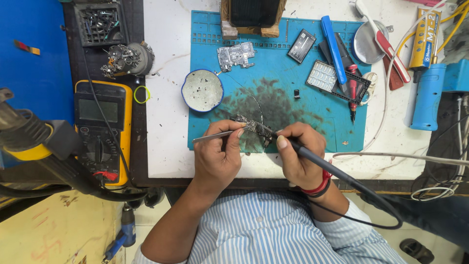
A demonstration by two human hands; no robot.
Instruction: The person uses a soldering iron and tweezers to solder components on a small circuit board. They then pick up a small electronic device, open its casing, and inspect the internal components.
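Note:
My left hand (217, 156) grips metal tweezers (211, 137) whose tips reach a small circuit board (246, 123) on the stained blue work mat (293, 98). My right hand (300, 154) holds a black soldering iron (317, 164) like a pen, its tip down at the same board. The iron's cable trails off to the lower right past a red band on my right wrist. Both hands sit close together at the mat's near edge.
A round tin (202, 90) and another board (236, 55) lie on the mat's left. A yellow multimeter (101, 132) sits far left. Blue pry tool (333, 49), red screwdriver (352, 93), keypad part (323, 76), metal dish (367, 43) and blue tool (427, 95) crowd the right.

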